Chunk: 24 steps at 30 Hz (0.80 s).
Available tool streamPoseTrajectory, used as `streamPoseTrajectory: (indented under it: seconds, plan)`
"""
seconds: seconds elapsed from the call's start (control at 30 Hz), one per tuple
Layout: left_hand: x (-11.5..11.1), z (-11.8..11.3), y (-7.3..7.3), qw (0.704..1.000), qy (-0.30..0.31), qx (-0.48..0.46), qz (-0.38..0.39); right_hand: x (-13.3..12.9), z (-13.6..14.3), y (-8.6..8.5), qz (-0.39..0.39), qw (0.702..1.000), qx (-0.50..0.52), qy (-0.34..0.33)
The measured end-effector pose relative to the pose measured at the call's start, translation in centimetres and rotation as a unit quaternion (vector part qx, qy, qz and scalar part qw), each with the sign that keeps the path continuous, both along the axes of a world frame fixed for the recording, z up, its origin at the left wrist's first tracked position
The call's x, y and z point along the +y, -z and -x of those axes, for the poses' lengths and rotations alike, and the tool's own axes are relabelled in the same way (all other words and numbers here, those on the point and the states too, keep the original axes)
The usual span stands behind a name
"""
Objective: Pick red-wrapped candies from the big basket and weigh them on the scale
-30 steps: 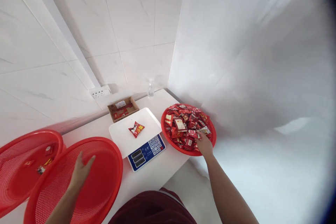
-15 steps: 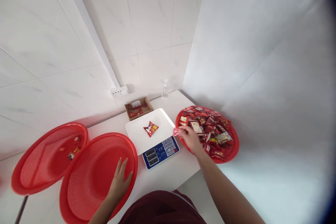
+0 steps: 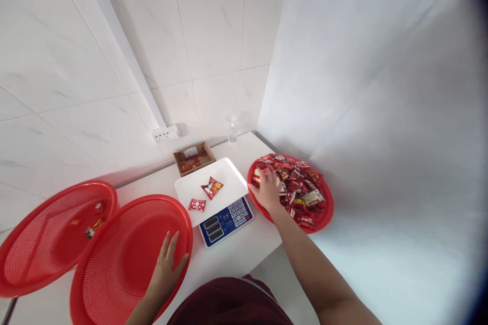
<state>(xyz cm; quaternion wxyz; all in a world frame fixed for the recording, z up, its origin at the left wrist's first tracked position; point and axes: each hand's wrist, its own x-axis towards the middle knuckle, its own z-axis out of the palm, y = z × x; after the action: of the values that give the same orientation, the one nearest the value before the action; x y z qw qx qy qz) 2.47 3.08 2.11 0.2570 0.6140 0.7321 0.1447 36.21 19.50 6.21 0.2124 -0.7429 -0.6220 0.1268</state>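
Observation:
My right hand reaches into the left side of a red basket heaped with red snack packets; its fingertips touch or hover over the packets, and whether it grips one is unclear. My left hand has its fingers spread over the near right part of an empty red basket. Between the baskets stands a scale with a white tray and a blue keypad panel. On the tray lie a red and yellow packet and a small pink-red packet.
A second red basket with a few packets is at the far left. Behind the scale sits an open cardboard box holding red packets. A clear bottle stands by the wall, near a socket.
My right hand has released the small pink-red packet, which now lies on the tray, and has moved over the full basket. The view has shifted slightly; my left hand stays spread.

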Motion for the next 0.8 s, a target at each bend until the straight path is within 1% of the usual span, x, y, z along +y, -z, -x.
streamPoseTrajectory:
  seconds: [0.03,0.1,0.17,0.23,0.3,0.37,0.43,0.53,0.6,0.67,0.73,0.8]
  plan:
    - [-0.1,0.0,0.1,1.000,0.015,0.009,-0.006,-0.2,-1.8,0.4,0.045,0.998,-0.023,0.027]
    - [-0.1,-0.1,0.2,0.998,0.044,0.034,-0.012,-1.0,-4.8,1.4,0.104,0.992,-0.046,0.058]
    - [0.0,-0.2,0.3,0.996,0.063,0.057,-0.006,-1.9,-6.8,2.4,0.116,0.989,-0.051,0.078]
    - [0.2,-0.2,0.2,0.995,0.067,0.074,0.007,-2.6,-8.2,3.2,0.092,0.992,-0.039,0.072]
    - [0.3,-0.2,0.0,0.994,0.063,0.089,0.021,-3.1,-9.3,3.7,0.049,0.998,-0.017,0.047]
    - [0.4,-0.1,-0.3,0.993,0.056,0.103,0.033,-3.3,-10.2,4.2,0.004,0.999,-0.002,0.035]
    - [0.4,0.3,-0.5,0.992,0.035,0.110,0.051,-3.1,-11.1,4.6,-0.033,0.999,0.006,0.040]
    - [0.3,1.4,-0.6,0.991,-0.020,0.097,0.084,-2.2,-12.1,4.8,-0.061,0.996,0.023,0.059]
    - [0.1,2.4,-0.4,0.992,-0.046,0.080,0.091,-1.5,-12.2,4.6,-0.058,0.994,0.028,0.091]
    - [-0.1,3.2,-0.1,0.993,-0.057,0.066,0.083,-0.5,-11.9,4.1,-0.045,0.991,0.016,0.123]
    - [-0.3,3.6,0.3,0.994,-0.062,0.056,0.073,0.5,-11.1,3.4,-0.036,0.992,-0.003,0.118]
    - [-0.4,3.6,0.7,0.995,-0.067,0.052,0.060,1.8,-9.9,2.5,-0.022,0.996,-0.019,0.089]
